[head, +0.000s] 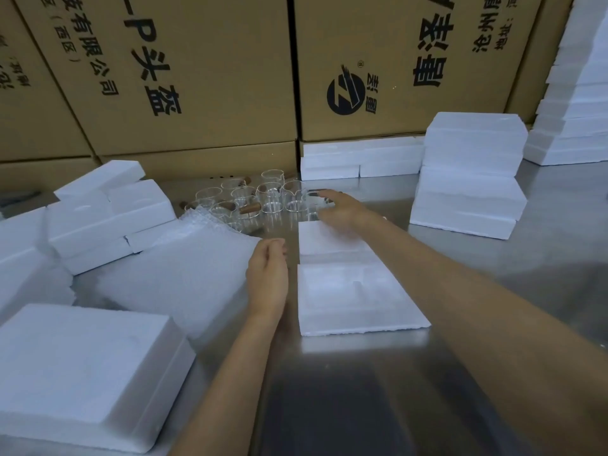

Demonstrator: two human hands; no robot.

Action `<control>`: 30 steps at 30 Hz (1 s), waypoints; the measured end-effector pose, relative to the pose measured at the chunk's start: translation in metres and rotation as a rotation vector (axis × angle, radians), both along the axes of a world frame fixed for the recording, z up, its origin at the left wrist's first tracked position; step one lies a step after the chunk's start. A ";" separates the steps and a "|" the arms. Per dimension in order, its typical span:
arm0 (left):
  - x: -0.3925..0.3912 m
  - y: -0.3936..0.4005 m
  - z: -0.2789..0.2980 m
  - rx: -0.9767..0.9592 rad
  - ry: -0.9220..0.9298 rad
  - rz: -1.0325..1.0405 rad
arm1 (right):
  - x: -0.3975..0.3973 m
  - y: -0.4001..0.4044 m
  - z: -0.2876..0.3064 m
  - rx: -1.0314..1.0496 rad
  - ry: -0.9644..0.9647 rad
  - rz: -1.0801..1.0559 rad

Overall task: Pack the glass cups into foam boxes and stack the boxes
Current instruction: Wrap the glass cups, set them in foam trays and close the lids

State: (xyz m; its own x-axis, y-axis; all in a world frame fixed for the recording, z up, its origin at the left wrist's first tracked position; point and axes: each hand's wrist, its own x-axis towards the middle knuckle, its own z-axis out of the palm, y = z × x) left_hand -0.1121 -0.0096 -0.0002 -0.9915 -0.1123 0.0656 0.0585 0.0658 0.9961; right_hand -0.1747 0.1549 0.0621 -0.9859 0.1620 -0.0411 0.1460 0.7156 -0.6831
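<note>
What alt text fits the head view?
The right hand reaches to glass cups on a steel table, past an open foam box. The left hand hovers beside bubble wrap; foam boxes and cartons surround.

Light is soft, even and fairly bright, falling from above: the steel table [378,390] carries broad pale sheens and dim reflections of the arms and foam rather than hard shadows. The white foam [355,291] is nearly blown out, its edges and hollows barely readable, and the glass cups [263,199] dissolve into faint outlines against the metal. The right hand [342,205] is smeared by motion blur, the left hand [268,274] is sharper, and wide-angle distortion tilts the cartons [197,77] and bends lines near the frame's edges, where detail softens.
</note>
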 end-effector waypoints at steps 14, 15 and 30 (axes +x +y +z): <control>-0.001 -0.001 0.004 0.057 0.045 -0.003 | -0.007 -0.029 0.000 0.428 0.371 -0.170; 0.000 -0.002 0.008 0.076 0.055 -0.014 | 0.004 -0.030 0.006 0.418 0.437 -0.158; 0.049 0.023 0.047 -0.101 0.442 -0.273 | 0.169 -0.049 0.000 -0.202 0.786 -0.219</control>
State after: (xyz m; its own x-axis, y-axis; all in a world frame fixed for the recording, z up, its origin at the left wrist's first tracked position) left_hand -0.0633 0.0136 0.0469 -0.8591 0.1745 0.4810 0.4998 0.0841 0.8621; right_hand -0.0056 0.1062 0.0622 -0.6868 0.4166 0.5956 -0.3045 0.5791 -0.7562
